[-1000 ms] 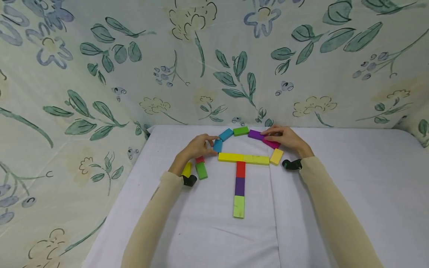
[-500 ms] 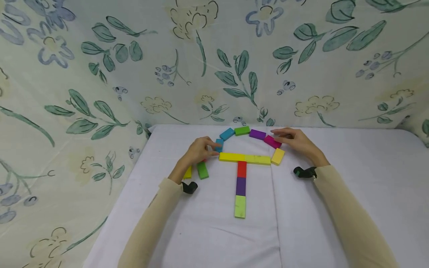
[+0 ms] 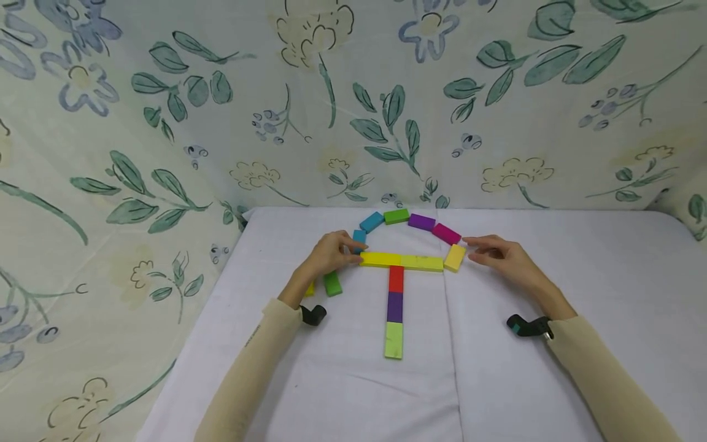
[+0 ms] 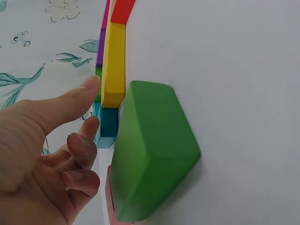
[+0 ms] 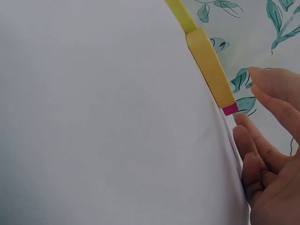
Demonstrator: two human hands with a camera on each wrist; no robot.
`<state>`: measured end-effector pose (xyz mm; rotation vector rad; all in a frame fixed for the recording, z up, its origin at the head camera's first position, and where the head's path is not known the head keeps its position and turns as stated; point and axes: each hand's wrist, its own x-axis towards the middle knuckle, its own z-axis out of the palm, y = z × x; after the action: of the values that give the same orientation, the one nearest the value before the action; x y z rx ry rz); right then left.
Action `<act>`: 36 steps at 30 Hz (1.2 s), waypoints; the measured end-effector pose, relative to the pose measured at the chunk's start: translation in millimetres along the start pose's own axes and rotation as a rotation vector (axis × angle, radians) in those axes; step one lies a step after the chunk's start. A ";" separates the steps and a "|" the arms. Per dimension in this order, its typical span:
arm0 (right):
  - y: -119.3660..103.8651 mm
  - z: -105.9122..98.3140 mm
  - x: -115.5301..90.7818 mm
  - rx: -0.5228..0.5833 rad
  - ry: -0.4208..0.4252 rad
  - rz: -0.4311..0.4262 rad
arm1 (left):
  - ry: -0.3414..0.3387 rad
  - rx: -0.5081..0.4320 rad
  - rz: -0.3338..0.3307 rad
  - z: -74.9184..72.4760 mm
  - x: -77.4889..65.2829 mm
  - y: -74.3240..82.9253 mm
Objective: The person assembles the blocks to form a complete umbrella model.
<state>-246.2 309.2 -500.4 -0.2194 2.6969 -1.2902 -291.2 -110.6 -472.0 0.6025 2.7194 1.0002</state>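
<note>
Coloured blocks form an arch over a T in the head view. My left hand (image 3: 329, 253) is at the arch's left foot. Its index fingertip overlaps the lower blue block (image 3: 359, 237); its thumb is by the end of the left yellow block (image 3: 380, 259). Contact is unclear. In the left wrist view, thumb and fingers are apart. My right hand (image 3: 508, 261) hovers just right of the orange-yellow block (image 3: 455, 258), fingers apart, holding nothing. Along the arch run another blue block (image 3: 372, 222), a green one (image 3: 396, 216), a purple one (image 3: 422, 222) and a magenta one (image 3: 446, 234).
A red block (image 3: 396, 279), dark purple block (image 3: 394, 307) and light green block (image 3: 393, 341) form the T's stem. Under my left wrist lie a loose green block (image 3: 332, 283), a partly hidden yellow block (image 3: 309, 289) and a reddish block (image 4: 111, 201). Floral cloth (image 3: 309, 123) hangs behind.
My right hand has let go of the purple and magenta blocks and moved right and nearer. My left hand has slid slightly nearer along the lower blue block.
</note>
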 end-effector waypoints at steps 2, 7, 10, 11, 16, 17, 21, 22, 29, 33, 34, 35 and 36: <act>-0.4 2.1 -7.9 0.009 0.011 -0.004 | 0.000 0.004 0.007 2.0 -0.3 1.1; -1.2 9.2 -19.4 0.020 0.034 -0.024 | -0.008 -0.008 0.017 8.1 -2.9 3.8; -2.7 13.9 -21.3 0.028 0.043 -0.030 | -0.021 -0.017 0.038 11.8 -7.1 5.4; -3.2 15.1 -21.7 0.031 0.045 -0.030 | -0.027 -0.019 0.046 13.4 -8.7 6.2; -4.6 18.7 -22.4 0.030 0.063 -0.036 | -0.072 -0.038 0.070 20.6 -20.7 15.7; -4.8 19.2 -22.4 0.030 0.064 -0.037 | -0.082 -0.033 0.070 22.5 -23.6 17.8; -5.9 20.6 -21.9 0.033 0.063 -0.045 | -0.129 0.008 0.080 30.6 -35.1 27.1; -5.9 20.8 -21.5 0.032 0.062 -0.049 | -0.142 0.028 0.087 33.0 -37.3 29.0; -5.7 21.3 -18.2 0.019 0.062 -0.056 | -0.278 0.088 0.120 44.3 -52.8 42.3; -5.8 22.8 -15.9 0.001 0.067 -0.041 | -0.317 0.106 0.126 48.1 -58.7 47.9; -6.2 23.3 -15.2 -0.002 0.070 -0.038 | -0.319 0.115 0.125 48.9 -59.6 49.2; -6.7 23.9 -14.3 -0.007 0.074 -0.036 | -0.321 0.124 0.123 49.7 -60.1 50.4; -7.2 24.4 -13.3 -0.009 0.077 -0.033 | -0.322 0.131 0.120 50.3 -60.7 51.5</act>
<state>-228.0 288.7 -509.0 -0.2215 2.7751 -1.3216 -205.2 -72.0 -474.6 0.8753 2.4985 0.6817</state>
